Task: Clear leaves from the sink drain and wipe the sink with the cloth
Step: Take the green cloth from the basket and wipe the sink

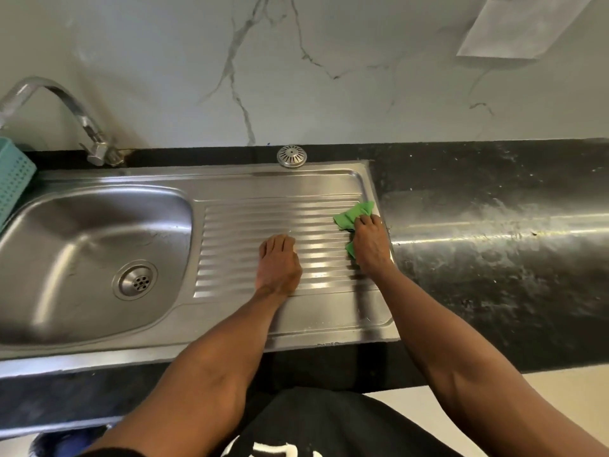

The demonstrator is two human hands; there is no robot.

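Note:
A steel sink basin (pixel 82 239) lies at the left, with its round drain (pixel 135 280) showing no leaves. To its right runs the ribbed steel drainboard (pixel 250 212). My right hand (pixel 370 244) presses a crumpled green cloth (pixel 352 216) onto the drainboard's right end, fingers closed over it. Resting flat on the ribs near the middle is my left hand (pixel 278 263), holding nothing, fingers together. A domed metal drain strainer (pixel 292 156) sits on the black ledge behind the drainboard.
A curved chrome tap (pixel 66 107) rises at the back left. A teal perforated basket (pixel 13 179) stands at the left edge. Black stone countertop (pixel 494 232) stretches to the right. A marble-patterned wall (pixel 296 61) backs the counter.

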